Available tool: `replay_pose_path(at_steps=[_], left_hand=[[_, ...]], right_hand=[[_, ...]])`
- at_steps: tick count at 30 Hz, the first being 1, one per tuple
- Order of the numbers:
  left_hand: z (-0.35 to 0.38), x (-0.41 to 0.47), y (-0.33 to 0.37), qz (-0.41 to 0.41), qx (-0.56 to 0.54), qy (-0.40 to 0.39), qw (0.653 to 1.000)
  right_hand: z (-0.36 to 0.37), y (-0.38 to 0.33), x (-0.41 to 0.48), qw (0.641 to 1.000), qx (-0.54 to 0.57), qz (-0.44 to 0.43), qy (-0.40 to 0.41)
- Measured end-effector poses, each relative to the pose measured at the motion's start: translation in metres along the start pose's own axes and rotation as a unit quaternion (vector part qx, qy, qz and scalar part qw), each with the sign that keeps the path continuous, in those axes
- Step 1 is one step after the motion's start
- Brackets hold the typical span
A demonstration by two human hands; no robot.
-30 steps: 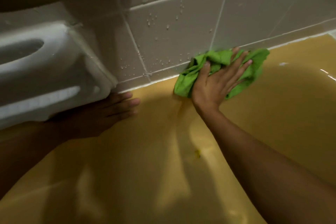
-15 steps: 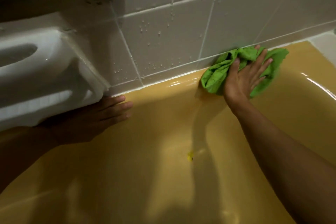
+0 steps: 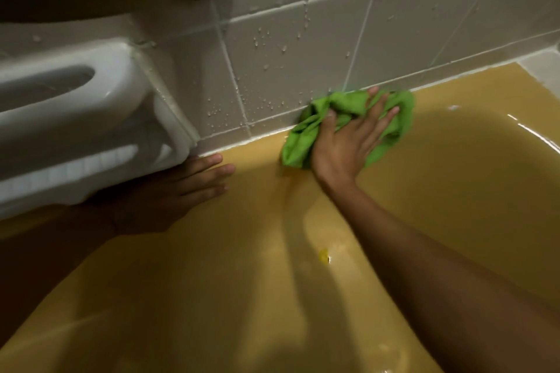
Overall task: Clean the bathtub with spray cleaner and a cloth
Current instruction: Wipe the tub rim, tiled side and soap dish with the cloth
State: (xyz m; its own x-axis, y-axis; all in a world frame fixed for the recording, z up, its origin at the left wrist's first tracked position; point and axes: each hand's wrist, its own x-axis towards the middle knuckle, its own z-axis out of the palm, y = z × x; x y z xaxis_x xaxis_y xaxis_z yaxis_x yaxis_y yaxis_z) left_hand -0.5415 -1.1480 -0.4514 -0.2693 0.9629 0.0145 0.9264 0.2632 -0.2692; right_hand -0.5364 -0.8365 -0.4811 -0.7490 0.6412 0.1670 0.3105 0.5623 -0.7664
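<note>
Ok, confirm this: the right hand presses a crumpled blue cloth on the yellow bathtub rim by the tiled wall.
Not quite: the crumpled cloth is green, not blue, as the head view shows. The right hand does press it on the yellow bathtub rim by the grey tiled wall.

Probably a bathroom: yellow bathtub [image 3: 212,297], wet tiled wall [image 3: 303,39].

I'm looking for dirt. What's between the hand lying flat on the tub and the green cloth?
Only a bare stretch of yellow tub lies between the left hand and the cloth. The head view shows it.
</note>
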Motion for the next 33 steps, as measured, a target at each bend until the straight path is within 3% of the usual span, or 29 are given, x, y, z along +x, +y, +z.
replay_pose_path(at_steps=[6, 11, 13, 16, 19, 22, 28, 33], left_hand=[[0.004, -0.004, -0.002, 0.017, -0.028, -0.016, 0.999], [0.001, -0.015, -0.004, -0.002, -0.103, 0.016, 0.995], [0.001, -0.022, -0.004, 0.002, -0.113, 0.024, 0.993], [0.002, -0.032, -0.006, 0.006, -0.116, 0.028, 0.993], [0.002, -0.042, -0.007, 0.000, -0.128, 0.030, 0.991], [0.001, -0.053, -0.007, -0.013, -0.146, 0.034, 0.989], [0.000, -0.089, -0.011, -0.030, -0.141, 0.006, 0.990], [0.001, -0.109, -0.011, -0.043, -0.115, 0.000, 0.992]], right_hand=[[0.033, -0.028, -0.099, 0.979, -0.050, -0.170, -0.097], [0.002, 0.024, -0.064, 0.928, -0.145, -0.299, -0.167], [-0.016, 0.040, -0.035, 0.947, -0.140, -0.252, -0.144], [-0.032, 0.033, 0.011, 0.994, -0.053, -0.054, -0.074], [-0.028, 0.004, 0.033, 0.994, 0.050, 0.093, -0.017], [-0.010, -0.021, 0.025, 0.981, 0.101, 0.161, 0.031], [0.036, -0.067, -0.040, 0.976, 0.136, 0.156, 0.072], [0.068, -0.083, -0.114, 0.997, 0.070, -0.001, 0.010]])
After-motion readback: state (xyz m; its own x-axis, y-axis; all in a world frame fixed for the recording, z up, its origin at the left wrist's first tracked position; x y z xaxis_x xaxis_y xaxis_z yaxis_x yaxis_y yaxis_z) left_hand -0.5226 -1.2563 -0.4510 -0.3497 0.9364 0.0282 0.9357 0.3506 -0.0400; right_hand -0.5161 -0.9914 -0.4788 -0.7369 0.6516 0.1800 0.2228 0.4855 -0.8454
